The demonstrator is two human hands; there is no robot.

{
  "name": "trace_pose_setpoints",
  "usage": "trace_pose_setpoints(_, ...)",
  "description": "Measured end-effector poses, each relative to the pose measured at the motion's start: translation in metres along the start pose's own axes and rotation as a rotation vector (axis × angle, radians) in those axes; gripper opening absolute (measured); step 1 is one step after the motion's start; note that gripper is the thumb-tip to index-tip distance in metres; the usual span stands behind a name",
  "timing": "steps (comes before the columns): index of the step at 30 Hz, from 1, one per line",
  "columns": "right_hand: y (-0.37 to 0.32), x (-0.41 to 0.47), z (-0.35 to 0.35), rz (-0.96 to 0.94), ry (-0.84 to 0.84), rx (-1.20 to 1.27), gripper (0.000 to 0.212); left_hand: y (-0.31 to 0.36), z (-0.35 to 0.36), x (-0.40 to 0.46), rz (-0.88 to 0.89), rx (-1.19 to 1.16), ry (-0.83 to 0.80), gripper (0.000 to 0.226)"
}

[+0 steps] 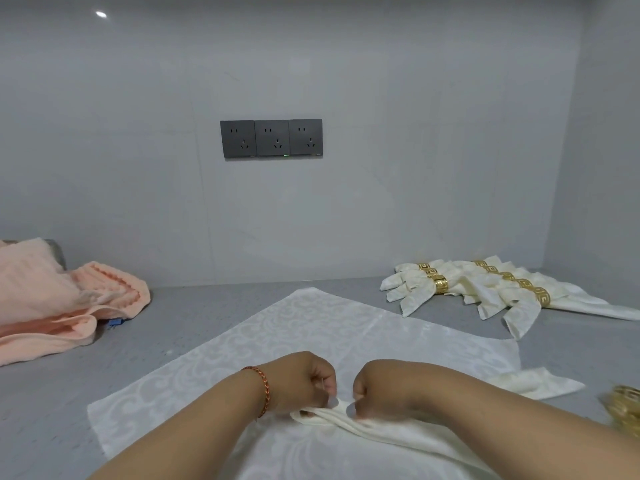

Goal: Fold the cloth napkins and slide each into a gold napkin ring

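From my remote seat I saw a grey speckled countertop carrying everything. A white damask napkin lay spread flat across its middle, a heap of peach towels sat at the far left, and a row of folded napkins in gold rings rested at the far right. Loose gold napkin rings lay blurred at the right edge, near another white napkin.
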State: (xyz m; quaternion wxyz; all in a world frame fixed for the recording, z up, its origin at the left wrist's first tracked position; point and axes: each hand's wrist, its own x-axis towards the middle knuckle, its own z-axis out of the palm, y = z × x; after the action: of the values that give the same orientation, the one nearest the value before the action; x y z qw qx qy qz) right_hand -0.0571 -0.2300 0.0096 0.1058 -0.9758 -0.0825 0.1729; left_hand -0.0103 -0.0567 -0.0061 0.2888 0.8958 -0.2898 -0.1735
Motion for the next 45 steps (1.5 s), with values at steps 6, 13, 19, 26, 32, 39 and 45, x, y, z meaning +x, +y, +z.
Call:
trace_pose_setpoints(6, -0.002, 0.001, 0.004, 0.01, 0.021, -0.005, 0.027, -0.015, 0.028, -0.025, 0.37, 0.34, 0.612, 0.027)
trace_pose_setpoints(13, -0.001, 0.005, -0.002, -0.007, -0.06, -0.02, 0.026, -0.02, 0.054, -0.042, 0.421, 0.674, 0.495, 0.059)
trace_pose_setpoints(19, 0.004, 0.002, -0.013, -0.046, -0.122, -0.066, 0.029, -0.02, 0.051, -0.034, 0.464, 0.768, 0.448, 0.058)
trace_pose_setpoints(26, 0.052, 0.008, -0.058, 0.036, -0.19, -0.104, 0.028, -0.018, 0.053, -0.036, 0.48, 0.749, 0.446, 0.055)
trace_pose_setpoints(32, 0.061, 0.014, -0.048, 0.002, -0.306, -0.153, 0.027, -0.013, 0.052, -0.037, 0.442, 0.746, 0.422, 0.054)
trace_pose_setpoints(39, 0.055, 0.012, -0.049, -0.077, -0.183, -0.164, 0.017, -0.009, 0.053, -0.039, 0.438, 0.769, 0.413, 0.056)
trace_pose_setpoints(45, 0.041, -0.004, -0.054, -0.142, -0.135, -0.316, 0.025, -0.005, 0.052, -0.038, 0.44, 0.802, 0.383, 0.051)
